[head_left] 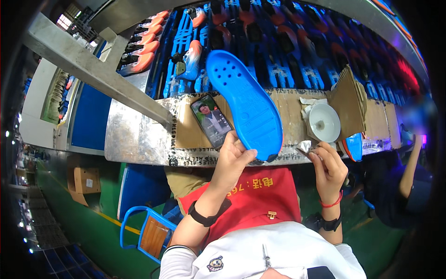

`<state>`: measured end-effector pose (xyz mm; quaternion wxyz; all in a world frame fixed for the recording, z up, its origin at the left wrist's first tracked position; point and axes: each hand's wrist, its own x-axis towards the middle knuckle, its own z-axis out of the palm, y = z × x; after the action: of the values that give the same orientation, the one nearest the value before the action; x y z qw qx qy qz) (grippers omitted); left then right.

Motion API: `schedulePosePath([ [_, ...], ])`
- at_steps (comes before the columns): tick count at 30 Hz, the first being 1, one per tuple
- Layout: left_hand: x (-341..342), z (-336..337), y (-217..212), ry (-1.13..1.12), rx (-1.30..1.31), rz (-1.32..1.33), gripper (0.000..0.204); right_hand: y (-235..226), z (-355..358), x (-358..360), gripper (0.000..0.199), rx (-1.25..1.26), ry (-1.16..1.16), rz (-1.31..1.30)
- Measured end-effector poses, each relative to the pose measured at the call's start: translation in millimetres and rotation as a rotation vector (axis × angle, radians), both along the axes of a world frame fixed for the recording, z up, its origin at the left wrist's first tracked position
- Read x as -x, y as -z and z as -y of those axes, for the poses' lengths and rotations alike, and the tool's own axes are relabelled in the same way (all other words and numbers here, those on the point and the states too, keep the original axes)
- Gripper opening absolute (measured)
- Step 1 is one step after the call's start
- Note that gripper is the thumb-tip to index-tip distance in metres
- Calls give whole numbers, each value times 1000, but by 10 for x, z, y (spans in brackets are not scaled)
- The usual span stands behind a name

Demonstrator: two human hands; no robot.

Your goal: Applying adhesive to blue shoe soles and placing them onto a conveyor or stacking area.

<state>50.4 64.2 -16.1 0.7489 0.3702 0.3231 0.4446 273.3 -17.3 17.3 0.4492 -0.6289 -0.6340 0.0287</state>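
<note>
A long conveyor rack of blue plastic carriers (278,51) fills the top of the view, bearing rows of orange and dark shoe pieces. Below it runs a metal workbench edge covered in taped brown cardboard (288,107). A grey metal beam (93,69) slants down from the upper left to meet the bench. On the green floor at lower left stands a blue-framed chair with an orange seat (148,232), and further left a brown cardboard box (86,181).

The bright blue plastic shoe insole with small round holes near its toe (246,102) stands tilted above the cardboard, toe up and to the left, heel down. The left hand (232,160) holds it at the heel end, fingers curled under and thumb pressed across the lower edge. Just left of the insole a black smartphone with a lit screen (211,121) lies on the cardboard.

The right hand (327,169) is nearly closed, its fingertips pinching a small silvery scrap (304,147), possibly foil or tape; it is too small to tell. Above it sits a white round dish (324,122) beside a folded cardboard flap (348,100).
</note>
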Motion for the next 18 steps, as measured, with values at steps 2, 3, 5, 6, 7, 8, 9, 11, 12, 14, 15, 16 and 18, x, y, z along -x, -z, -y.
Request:
schedulePosePath([
  [2, 5, 33, -16, -69, -139, -74, 64, -35, -3, 34, 15, 9, 6, -19],
  [3, 5, 51, -29, -59, -132, -72, 64, -54, -7, 52, 15, -7, -33, -23],
  [5, 5, 103, -67, -160, -256, -180, 67, -103, -5, 80, 18, -8, -104, -17],
  [6, 2, 125, -87, -169, -305, -236, 72, -120, -9, 110, 19, -22, -137, -2],
  [7, -8, 152, -108, -152, -302, -238, 72, -132, -15, 145, 19, -28, -156, -8],
  [8, -16, 183, -129, -183, -350, -288, 71, -147, -21, 174, 19, -21, -181, 8],
  [9, -22, 209, -149, -215, -398, -339, 71, -155, -34, 207, 19, -19, -209, 10],
  [11, -45, 245, -176, -248, -472, -380, 69, -168, -65, 250, 19, -34, -256, 40],
  [12, -47, 273, -192, -253, -476, -397, 69, -171, -78, 269, 19, -48, -262, 43],
  [14, -48, 306, -211, -259, -480, -416, 69, -169, -100, 304, 19, -62, -268, 75],
  [15, -46, 318, -217, -264, -505, -412, 70, -167, -108, 317, 19, -67, -275, 77],
  [16, -45, 326, -220, -269, -529, -407, 70, -163, -114, 329, 20, -67, -279, 114],
  [18, -44, 336, -220, -277, -527, -412, 70, -159, -118, 344, 20, -66, -282, 152],
])
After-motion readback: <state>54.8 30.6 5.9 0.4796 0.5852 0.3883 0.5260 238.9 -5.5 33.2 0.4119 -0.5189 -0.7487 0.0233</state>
